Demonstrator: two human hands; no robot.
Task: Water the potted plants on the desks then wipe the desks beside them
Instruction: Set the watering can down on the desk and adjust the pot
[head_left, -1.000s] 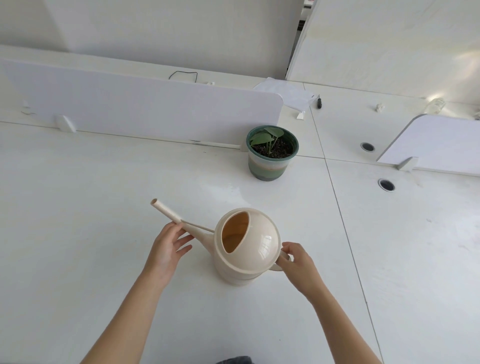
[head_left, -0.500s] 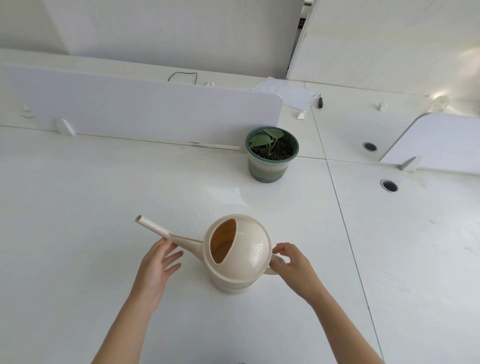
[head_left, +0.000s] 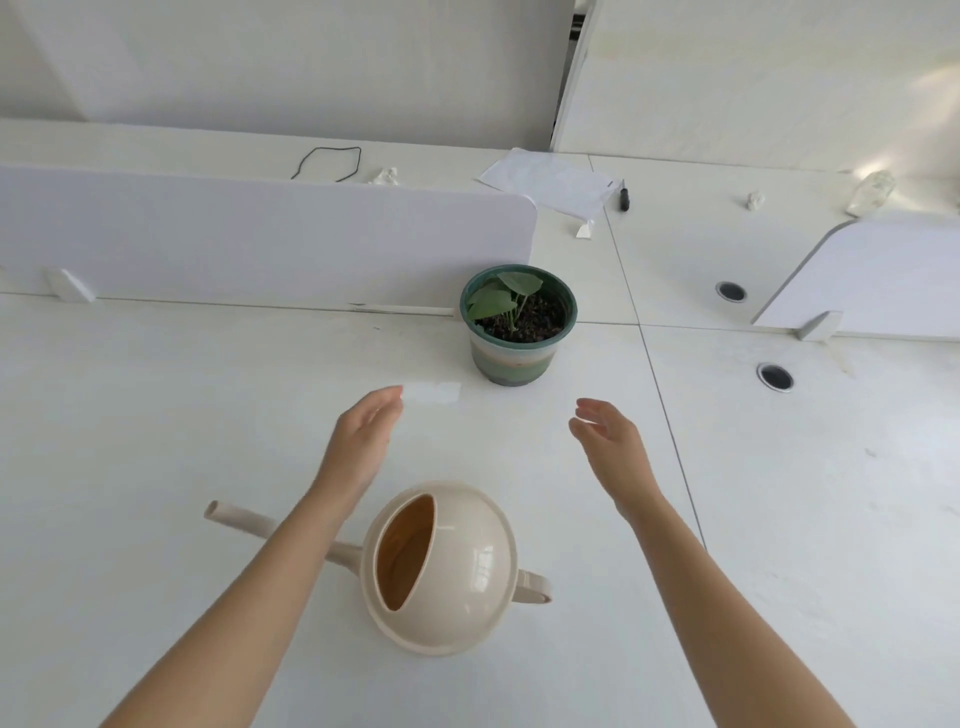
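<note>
Hovering over the tabletop (head_left: 156, 441), the left hand (head_left: 363, 441) and the right hand (head_left: 610, 447) are held with fingers loosely extended and palms turned toward each other; nothing is gripped by either. The potted plant (head_left: 518, 325) is located just beyond both hands, roughly between them and apart from the fingertips. The watering can (head_left: 441, 566) stands behind the hands, near the wrists, and is touched by neither.

The following hazards are judged possible:

- The spout (head_left: 239, 517) is crossed from above by the left forearm. If that arm is drawn back low, the spout may be caught and the can swung or tipped. The water level cannot be told, so a spill should be assumed possible.
- If the pot is seized from both sides unevenly, it may be tilted and soil scattered onto the tabletop.
- If the pot is pushed away from the hands, it may be driven against the partition (head_left: 260, 234) directly behind it.
- No wiping cloth is seen near either hand.
</note>
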